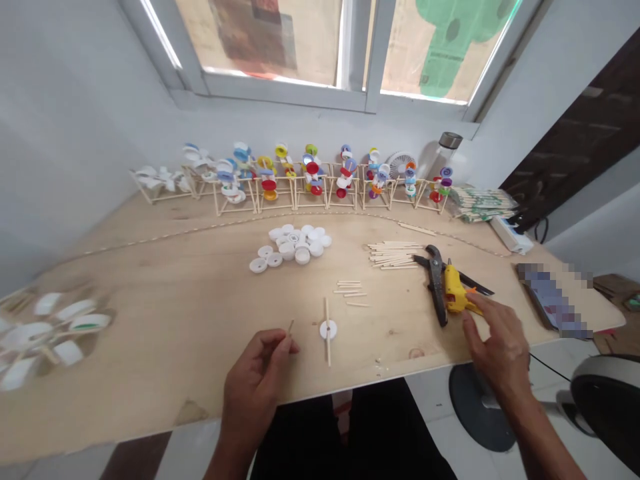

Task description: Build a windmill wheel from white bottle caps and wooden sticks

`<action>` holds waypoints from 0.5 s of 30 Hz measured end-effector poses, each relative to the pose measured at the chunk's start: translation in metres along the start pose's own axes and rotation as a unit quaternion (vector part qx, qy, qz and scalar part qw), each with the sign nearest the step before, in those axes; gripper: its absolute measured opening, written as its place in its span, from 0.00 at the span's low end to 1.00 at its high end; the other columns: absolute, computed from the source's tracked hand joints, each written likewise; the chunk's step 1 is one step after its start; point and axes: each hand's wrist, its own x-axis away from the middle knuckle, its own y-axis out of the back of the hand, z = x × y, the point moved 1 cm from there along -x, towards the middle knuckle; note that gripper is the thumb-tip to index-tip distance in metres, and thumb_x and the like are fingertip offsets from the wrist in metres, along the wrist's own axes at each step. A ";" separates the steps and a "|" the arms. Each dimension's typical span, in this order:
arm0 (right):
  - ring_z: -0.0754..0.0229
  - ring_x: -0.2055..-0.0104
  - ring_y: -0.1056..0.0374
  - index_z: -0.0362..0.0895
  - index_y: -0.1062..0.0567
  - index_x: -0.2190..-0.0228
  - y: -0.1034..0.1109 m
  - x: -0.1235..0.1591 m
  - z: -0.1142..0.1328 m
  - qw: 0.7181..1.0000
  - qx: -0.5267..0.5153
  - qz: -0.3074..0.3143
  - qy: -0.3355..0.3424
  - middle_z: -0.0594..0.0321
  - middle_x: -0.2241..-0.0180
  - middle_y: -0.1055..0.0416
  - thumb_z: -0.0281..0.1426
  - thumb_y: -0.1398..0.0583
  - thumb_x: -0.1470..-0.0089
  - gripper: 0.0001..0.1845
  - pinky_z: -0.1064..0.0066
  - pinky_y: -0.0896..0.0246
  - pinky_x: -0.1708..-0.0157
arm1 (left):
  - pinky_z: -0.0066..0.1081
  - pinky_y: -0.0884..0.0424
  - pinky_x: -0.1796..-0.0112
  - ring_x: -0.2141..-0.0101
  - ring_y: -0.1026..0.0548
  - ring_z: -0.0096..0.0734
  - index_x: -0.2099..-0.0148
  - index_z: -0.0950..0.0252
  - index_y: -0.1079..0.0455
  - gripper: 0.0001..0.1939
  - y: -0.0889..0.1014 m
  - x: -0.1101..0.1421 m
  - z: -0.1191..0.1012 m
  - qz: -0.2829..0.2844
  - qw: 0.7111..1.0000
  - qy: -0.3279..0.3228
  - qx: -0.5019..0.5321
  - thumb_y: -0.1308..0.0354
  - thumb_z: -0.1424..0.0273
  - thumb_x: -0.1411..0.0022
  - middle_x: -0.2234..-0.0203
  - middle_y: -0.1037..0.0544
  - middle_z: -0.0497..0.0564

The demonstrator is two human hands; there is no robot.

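Observation:
My left hand (265, 370) pinches a short wooden stick (291, 327) between thumb and fingertips, just above the table. To its right lies a small white disc (332, 331) with two sticks pointing out from opposite sides, one away from me and one toward me. My right hand (497, 340) is at the handle of a yellow glue gun (454, 290), which lies on its side. Its thumb and fingers are apart, with the fingertips over the handle. Black-handled pliers or cutters (437, 283) lie against the glue gun. Several short cut sticks (349, 287) lie beyond the disc.
White bottle caps (302, 253) sit in a cluster mid-table, with longer sticks (395, 255) right of them. A row of stick frames with colourful cap wheels (313, 177) lines the back. A white cap wheel (30, 333) lies left; a phone (547, 293) and power strip (511, 235) lie right.

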 end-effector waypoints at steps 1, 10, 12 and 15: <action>0.50 0.57 0.33 0.41 0.30 0.54 0.000 0.002 -0.015 0.999 0.032 0.012 0.001 0.52 0.58 0.27 0.30 0.44 0.46 0.17 0.59 0.39 0.56 | 0.29 0.30 0.65 0.71 0.26 0.32 0.66 0.61 0.32 0.09 0.000 -0.001 -0.001 -0.005 1.000 0.007 0.002 0.44 0.61 0.43 0.76 0.23 0.45; 0.47 0.54 0.34 0.37 0.32 0.52 -0.021 -0.006 -0.055 0.972 0.126 0.183 0.082 0.49 0.51 0.31 0.27 0.46 0.50 0.22 0.58 0.37 0.58 | 0.29 0.30 0.65 0.70 0.25 0.32 0.63 0.62 0.32 0.10 -0.001 0.001 0.008 0.024 1.000 0.002 -0.011 0.45 0.61 0.43 0.75 0.23 0.46; 0.47 0.55 0.34 0.37 0.32 0.53 -0.025 -0.009 -0.058 0.967 0.135 0.195 0.088 0.49 0.53 0.30 0.27 0.47 0.52 0.22 0.58 0.37 0.58 | 0.29 0.30 0.65 0.70 0.25 0.32 0.63 0.62 0.32 0.10 -0.002 0.002 0.007 0.026 1.000 -0.003 -0.015 0.45 0.61 0.42 0.75 0.23 0.46; 0.49 0.57 0.33 0.38 0.31 0.55 -0.029 -0.010 -0.066 0.967 0.123 0.203 0.095 0.49 0.56 0.29 0.26 0.47 0.54 0.21 0.59 0.36 0.59 | 0.29 0.30 0.66 0.71 0.25 0.32 0.64 0.63 0.32 0.10 -0.004 0.003 0.003 0.026 0.999 -0.012 -0.022 0.46 0.62 0.42 0.76 0.24 0.46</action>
